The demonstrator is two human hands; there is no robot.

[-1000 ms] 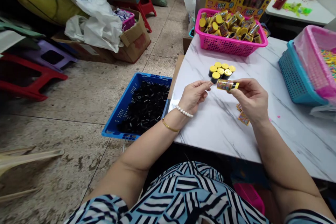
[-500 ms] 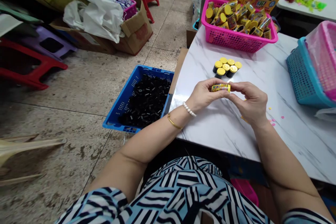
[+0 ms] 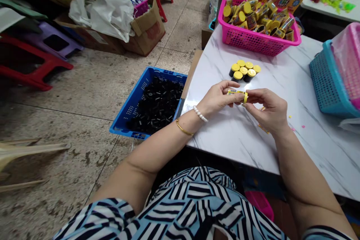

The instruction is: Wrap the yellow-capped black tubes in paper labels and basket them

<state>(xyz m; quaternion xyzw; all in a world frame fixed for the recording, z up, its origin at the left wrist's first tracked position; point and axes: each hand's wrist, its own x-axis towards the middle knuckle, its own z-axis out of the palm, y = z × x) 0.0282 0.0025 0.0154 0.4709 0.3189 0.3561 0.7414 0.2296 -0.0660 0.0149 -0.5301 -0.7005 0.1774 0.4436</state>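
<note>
My left hand (image 3: 221, 97) is closed around a small cylindrical container (image 3: 245, 98) with a yellow cap and a yellow printed label. The container lies sideways, its capped end pointing right. At that end, the thumb and fingers of my right hand (image 3: 268, 108) pinch the cap's edge. My left fingers hide most of the container's body. Just beyond my hands stands a cluster of several black containers with yellow caps (image 3: 243, 70). Partly under my right hand lies a yellow-orange printed strip (image 3: 263, 128) on the white marbled table (image 3: 225, 138).
A pink basket (image 3: 258, 44) of labelled containers sits at the table's back. On the right are stacked blue (image 3: 326, 82) and pink baskets. A blue crate (image 3: 126, 110) of black pieces stands left of the table. Small pink bits (image 3: 303, 126) lie on the tabletop.
The left fingers have shifted over the container, covering more of its label. Its yellow capped end now shows between both hands. The camera view has moved slightly.
</note>
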